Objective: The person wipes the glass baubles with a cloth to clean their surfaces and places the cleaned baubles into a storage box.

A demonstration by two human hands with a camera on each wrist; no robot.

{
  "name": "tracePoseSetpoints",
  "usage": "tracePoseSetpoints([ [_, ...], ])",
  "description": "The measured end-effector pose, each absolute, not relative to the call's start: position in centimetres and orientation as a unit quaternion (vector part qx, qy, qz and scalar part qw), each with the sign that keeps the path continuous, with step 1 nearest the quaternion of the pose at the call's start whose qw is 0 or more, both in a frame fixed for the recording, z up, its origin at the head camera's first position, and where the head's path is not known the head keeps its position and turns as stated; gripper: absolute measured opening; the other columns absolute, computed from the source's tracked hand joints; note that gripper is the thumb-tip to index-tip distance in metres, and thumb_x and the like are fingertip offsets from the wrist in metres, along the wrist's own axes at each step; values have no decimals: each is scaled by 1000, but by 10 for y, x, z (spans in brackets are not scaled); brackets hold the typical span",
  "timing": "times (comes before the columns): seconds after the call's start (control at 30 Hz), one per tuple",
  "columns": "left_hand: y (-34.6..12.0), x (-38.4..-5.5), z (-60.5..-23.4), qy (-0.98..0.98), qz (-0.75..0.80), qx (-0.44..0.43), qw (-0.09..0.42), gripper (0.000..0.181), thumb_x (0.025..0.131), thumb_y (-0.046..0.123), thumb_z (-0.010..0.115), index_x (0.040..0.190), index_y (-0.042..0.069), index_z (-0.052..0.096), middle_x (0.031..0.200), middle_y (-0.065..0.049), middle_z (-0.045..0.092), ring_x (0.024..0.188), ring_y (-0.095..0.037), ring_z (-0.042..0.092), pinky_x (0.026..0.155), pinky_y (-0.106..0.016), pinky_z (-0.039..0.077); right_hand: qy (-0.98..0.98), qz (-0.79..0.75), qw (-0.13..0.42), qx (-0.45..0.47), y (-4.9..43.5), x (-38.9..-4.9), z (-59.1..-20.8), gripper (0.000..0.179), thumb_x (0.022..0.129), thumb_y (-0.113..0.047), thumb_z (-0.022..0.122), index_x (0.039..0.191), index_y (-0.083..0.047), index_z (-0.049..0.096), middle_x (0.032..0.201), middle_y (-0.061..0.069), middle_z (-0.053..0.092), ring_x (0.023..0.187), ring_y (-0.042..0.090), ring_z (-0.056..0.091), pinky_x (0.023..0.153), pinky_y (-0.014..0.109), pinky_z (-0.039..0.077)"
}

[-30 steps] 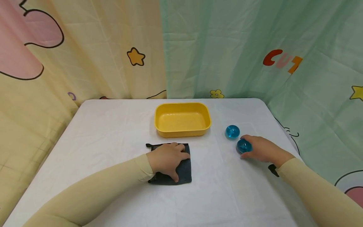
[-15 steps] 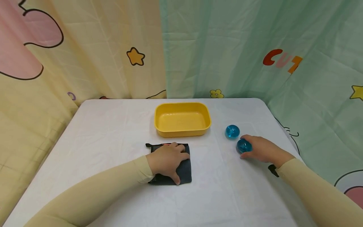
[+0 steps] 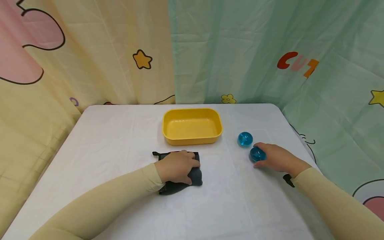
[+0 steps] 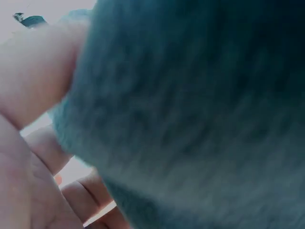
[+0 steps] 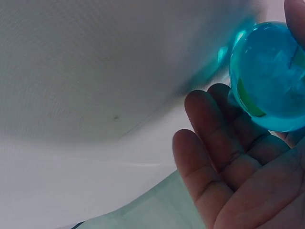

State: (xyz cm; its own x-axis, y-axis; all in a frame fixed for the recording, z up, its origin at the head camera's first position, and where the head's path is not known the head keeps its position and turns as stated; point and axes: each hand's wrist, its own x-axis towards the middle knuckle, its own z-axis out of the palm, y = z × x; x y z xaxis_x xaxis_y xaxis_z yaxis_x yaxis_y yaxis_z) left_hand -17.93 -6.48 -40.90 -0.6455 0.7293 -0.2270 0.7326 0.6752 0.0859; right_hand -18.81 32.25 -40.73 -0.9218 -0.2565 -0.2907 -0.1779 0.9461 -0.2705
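Near the middle of the table my left hand point(image 3: 177, 166) grips a dark grey cloth point(image 3: 195, 176) with a small black loop at its far left corner. The near edge of the cloth is bunched up. In the left wrist view the fuzzy fabric point(image 4: 181, 119) lies between thumb and fingers and fills most of the picture. On the right side, my right hand point(image 3: 277, 158) holds a clear blue ball point(image 3: 257, 154) resting on the table, thumb on one side and fingers on the other. The right wrist view shows this ball point(image 5: 267, 76) close up, some fingers apart from it.
A second clear blue ball point(image 3: 245, 139) sits just beyond the held one, to its left. Behind the cloth stands a shallow yellow tray point(image 3: 192, 141) with nothing in it. Printed curtains point(image 3: 228, 50) surround the white table point(image 3: 120, 133) at the back and sides.
My left fingers have drawn together, and the near right part of the cloth has been pulled up and bunched. The right hand and both balls have stayed in place.
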Motion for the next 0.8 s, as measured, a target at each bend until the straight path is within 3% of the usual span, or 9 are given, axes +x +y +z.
tracePoseSetpoints([
  [0.23, -79, -183, -407, 913, 74, 378, 132, 32, 88, 37, 86, 115, 29, 72, 104, 8, 67, 93, -13, 63, 87, -33, 57, 971, -126, 156, -129, 315, -185, -411, 79, 86, -38, 88, 146, 0, 54, 142, 26, 63, 129, 46, 60, 107, 62, 52],
  [0.53, -115, -194, -392, 904, 286, 302, 103, 37, 91, 35, 84, 124, 24, 71, 122, 6, 71, 109, -15, 65, 100, -37, 56, 969, -138, 148, -141, 278, -177, -393, 81, 89, -39, 85, 153, -6, 49, 151, 23, 57, 136, 46, 55, 109, 63, 51],
  [0.8, -127, -193, -387, 868, 443, 212, 81, 41, 92, 27, 83, 130, 19, 68, 118, -4, 72, 101, -22, 66, 77, -33, 62, 961, -177, 116, -180, 228, -171, -374, 79, 89, -39, 85, 155, -15, 48, 153, 12, 58, 137, 37, 57, 107, 56, 56],
])
